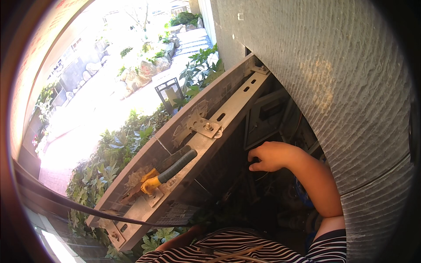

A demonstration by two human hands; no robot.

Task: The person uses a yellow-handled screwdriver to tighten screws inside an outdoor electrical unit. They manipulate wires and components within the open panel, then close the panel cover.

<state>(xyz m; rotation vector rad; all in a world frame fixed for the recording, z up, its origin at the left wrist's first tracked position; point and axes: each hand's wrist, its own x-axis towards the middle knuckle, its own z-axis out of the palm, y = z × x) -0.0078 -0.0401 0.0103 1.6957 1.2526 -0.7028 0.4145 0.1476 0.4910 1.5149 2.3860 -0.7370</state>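
My right hand (270,156) reaches into a dark cavity behind a tilted stone panel. Its fingers are loosely bent, thumb and forefinger apart, and no held thing shows between them. Just below the hand runs a thin pale strand (263,176). A grey metal box or door (263,120) stands in shadow beyond the fingers. My left forearm (181,239) enters from the bottom, and darkness hides the hand at its end. A hand tool with a yellow head and dark rubber grip (177,166) rests on the panel's metal angle frame (227,110).
Bolted brackets (208,127) stick out along the frame. A ribbed stone wall (355,92) rises close on the right. A dark strap or cable (82,208) crosses the lower left. Leafy plants (95,174) and a lantern (170,93) stand outside the panel. Blue hoses or cables (301,192) lie below my right arm.
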